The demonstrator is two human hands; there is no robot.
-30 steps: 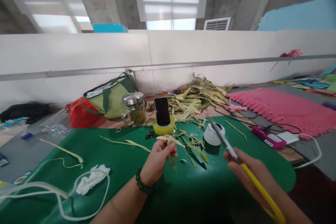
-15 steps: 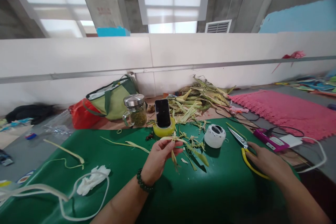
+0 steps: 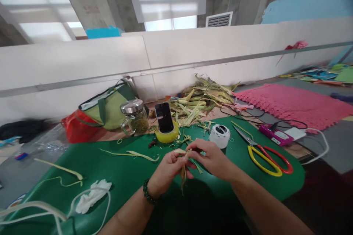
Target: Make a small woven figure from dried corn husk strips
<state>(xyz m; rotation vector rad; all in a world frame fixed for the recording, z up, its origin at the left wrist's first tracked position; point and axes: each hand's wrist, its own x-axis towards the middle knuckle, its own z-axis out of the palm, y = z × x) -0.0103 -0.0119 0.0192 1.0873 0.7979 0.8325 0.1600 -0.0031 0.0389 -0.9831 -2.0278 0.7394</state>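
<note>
I observe left hand (image 3: 168, 167) and right hand (image 3: 211, 158) pinching husk (image 3: 183, 177) left of the white spool (image 3: 220, 140); open scissors (image 3: 252, 143) lie to its right.

The scissors (image 3: 252, 142) have shiny metal blades (image 3: 242, 134) and smooth, plastic-looking handles (image 3: 278, 172). The husk strip (image 3: 183, 176) looks fibrous and matt, the green cover (image 3: 132, 180) smooth and glossy.

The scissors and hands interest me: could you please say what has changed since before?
The right hand set the scissors down rightward on the green mat, let go, and moved left to the plant strips in the left hand. That hand kept its hold; the white roll stayed put.
</note>
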